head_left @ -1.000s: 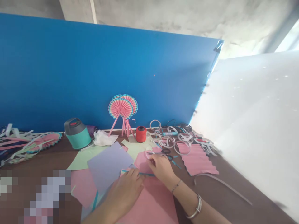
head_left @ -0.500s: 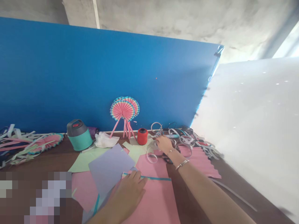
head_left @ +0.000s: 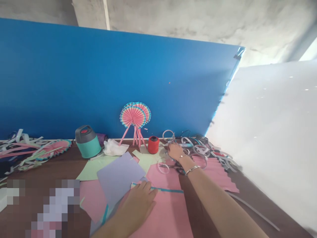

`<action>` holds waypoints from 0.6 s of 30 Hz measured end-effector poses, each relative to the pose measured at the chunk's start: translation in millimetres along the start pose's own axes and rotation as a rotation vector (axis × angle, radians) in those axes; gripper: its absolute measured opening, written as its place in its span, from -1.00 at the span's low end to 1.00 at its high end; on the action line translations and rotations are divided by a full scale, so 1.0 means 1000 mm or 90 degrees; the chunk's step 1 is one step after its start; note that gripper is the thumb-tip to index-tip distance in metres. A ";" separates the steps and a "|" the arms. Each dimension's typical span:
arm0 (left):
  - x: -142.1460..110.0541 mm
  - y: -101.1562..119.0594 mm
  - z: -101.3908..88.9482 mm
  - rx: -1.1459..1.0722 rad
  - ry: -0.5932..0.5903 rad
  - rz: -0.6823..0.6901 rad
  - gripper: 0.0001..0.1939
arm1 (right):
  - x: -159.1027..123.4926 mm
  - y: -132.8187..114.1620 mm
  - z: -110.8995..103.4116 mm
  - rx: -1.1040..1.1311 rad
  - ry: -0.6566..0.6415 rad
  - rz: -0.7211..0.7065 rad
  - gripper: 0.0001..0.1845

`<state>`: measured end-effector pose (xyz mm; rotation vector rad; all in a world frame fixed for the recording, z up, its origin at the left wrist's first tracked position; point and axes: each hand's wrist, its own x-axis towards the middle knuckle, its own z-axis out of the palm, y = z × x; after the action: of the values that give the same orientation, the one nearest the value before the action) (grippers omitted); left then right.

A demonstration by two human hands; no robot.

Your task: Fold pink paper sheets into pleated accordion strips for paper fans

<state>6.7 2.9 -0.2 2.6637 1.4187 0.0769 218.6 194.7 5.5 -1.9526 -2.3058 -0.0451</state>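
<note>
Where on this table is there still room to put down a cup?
Bare tabletop shows at left, between the pleated paper fan, the teal flask and the green paper. Another patch lies lower right, below the long white paper strip. It is crowded at back right, around the paper rings by the right hand.

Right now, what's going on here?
A person is working with craft paper. The left hand rests flat on a pink paper sheet, fingers at a thin teal strip. The right hand is among loose paper rings, just beyond a pair of scissors.
</note>
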 end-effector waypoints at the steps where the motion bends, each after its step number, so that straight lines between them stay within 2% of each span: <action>1: 0.000 0.000 -0.001 0.001 -0.004 -0.004 -0.76 | -0.002 0.000 -0.001 0.001 0.018 -0.001 -0.70; 6: 0.000 0.001 -0.010 -0.015 -0.029 -0.037 -0.75 | -0.008 0.005 -0.005 0.006 0.063 -0.008 -0.64; 12: 0.001 0.002 -0.006 0.010 0.007 0.004 -0.75 | -0.008 0.007 0.000 -0.037 0.031 -0.077 -0.72; 18: 0.003 -0.002 -0.002 0.052 -0.018 0.046 -0.71 | -0.001 0.006 0.001 -0.051 0.025 -0.129 -0.78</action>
<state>6.7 6.3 1.7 2.7707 1.3461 -0.0124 224.3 194.4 4.0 -1.7269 -2.5029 -0.1949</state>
